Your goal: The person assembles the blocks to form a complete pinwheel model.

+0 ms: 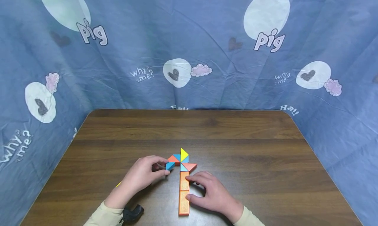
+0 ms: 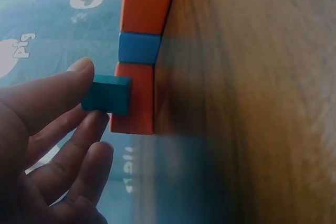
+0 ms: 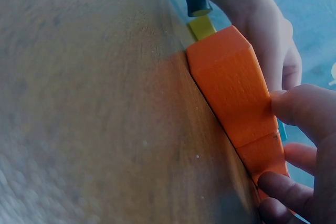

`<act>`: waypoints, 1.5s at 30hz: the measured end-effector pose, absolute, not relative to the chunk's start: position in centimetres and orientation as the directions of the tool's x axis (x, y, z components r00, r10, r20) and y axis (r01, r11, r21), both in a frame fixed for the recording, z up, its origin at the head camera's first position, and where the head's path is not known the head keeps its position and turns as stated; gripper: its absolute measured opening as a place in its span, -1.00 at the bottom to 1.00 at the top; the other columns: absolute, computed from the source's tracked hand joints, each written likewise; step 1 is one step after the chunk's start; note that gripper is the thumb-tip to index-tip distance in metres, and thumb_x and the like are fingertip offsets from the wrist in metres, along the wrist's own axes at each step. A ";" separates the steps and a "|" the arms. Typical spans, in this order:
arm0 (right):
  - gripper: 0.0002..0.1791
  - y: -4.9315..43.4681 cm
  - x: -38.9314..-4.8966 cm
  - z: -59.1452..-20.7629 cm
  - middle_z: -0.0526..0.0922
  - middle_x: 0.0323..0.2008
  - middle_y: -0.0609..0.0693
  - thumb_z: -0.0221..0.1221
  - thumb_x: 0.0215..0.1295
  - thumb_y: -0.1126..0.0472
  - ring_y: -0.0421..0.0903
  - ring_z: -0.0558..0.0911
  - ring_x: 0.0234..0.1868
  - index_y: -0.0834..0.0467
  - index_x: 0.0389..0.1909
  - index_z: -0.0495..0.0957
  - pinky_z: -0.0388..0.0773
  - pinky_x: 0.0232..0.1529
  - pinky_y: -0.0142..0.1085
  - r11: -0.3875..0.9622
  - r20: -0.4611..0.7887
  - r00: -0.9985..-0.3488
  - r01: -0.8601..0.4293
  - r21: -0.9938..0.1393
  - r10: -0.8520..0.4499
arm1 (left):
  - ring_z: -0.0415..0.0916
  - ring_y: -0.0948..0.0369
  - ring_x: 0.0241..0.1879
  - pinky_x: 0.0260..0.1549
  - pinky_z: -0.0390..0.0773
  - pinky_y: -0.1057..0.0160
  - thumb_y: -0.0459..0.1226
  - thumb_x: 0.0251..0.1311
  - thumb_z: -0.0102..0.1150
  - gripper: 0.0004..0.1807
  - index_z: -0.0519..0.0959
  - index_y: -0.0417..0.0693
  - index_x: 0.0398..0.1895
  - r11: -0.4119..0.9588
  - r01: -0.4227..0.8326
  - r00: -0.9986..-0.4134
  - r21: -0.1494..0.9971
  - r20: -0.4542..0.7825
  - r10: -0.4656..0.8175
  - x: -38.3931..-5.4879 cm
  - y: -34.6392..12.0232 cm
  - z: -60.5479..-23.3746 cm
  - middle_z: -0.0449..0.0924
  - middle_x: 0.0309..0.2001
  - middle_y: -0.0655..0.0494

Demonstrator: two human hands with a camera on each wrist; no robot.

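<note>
My left hand (image 1: 144, 172) pinches a small blue triangular block (image 1: 170, 166) between thumb and fingers, at the left side of a pinwheel of blocks. In the left wrist view this blue block (image 2: 107, 94) overlaps the end of a red block (image 2: 134, 108); whether they touch I cannot tell. The pinwheel has a yellow triangle (image 1: 183, 154) on top, an orange-red triangle (image 1: 190, 167) at right and blue triangles between. Two orange rectangular blocks (image 1: 184, 203) run end to end below it. My right hand (image 1: 211, 191) rests thumb and fingertips against their right side.
A yellow block (image 1: 118, 184) shows partly behind the left wrist, and in the right wrist view the yellow block (image 3: 201, 27) lies past the orange blocks. A black wrist device (image 1: 133, 214) sits at the left sleeve. The brown wooden table (image 1: 251, 147) ends at a blue patterned curtain (image 1: 118, 62).
</note>
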State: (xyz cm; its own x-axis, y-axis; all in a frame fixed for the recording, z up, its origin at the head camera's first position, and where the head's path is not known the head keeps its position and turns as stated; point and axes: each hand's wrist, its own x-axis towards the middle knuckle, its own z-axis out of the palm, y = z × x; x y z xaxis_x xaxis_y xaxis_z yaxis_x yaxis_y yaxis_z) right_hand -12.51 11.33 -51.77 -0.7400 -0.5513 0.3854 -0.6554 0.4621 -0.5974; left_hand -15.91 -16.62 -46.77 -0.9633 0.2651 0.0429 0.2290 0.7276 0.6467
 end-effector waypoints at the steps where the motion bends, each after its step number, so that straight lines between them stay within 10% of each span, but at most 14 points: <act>1: -0.47 11.3 -12.5 -51.8 0.61 -0.09 -0.22 0.34 0.19 -0.17 -0.31 0.50 -0.07 -0.06 0.16 0.60 0.48 -0.05 -0.41 0.463 0.387 -0.739 -0.658 -0.594 -0.552 | 0.53 0.47 -0.35 -0.28 0.53 0.24 -0.07 0.00 0.52 -0.73 0.70 0.34 -0.20 0.730 0.228 -0.964 0.644 0.043 0.264 -15.9 -16.5 -46.8 0.60 -0.28 0.47; 45: -0.46 11.2 -12.5 -51.7 0.61 -0.10 -0.22 0.35 0.17 -0.19 -0.31 0.50 -0.07 -0.07 0.14 0.60 0.48 -0.05 -0.38 0.473 0.399 -0.733 -0.668 -0.574 -0.551 | 0.47 0.41 -0.41 -0.37 0.49 0.30 -0.03 -0.05 0.54 -0.71 0.71 0.24 -0.22 0.789 0.279 -0.957 0.547 0.095 0.273 -15.2 -15.3 -47.6 0.58 -0.37 0.50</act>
State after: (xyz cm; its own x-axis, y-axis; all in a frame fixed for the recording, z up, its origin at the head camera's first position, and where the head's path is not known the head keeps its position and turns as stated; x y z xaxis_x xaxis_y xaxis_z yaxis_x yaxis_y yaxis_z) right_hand -12.52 11.21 -51.71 -0.7330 -0.5511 0.3986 -0.6680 0.4730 -0.5745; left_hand -15.21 -15.26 -47.57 -0.9573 0.2730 0.0952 0.2795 0.7894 0.5465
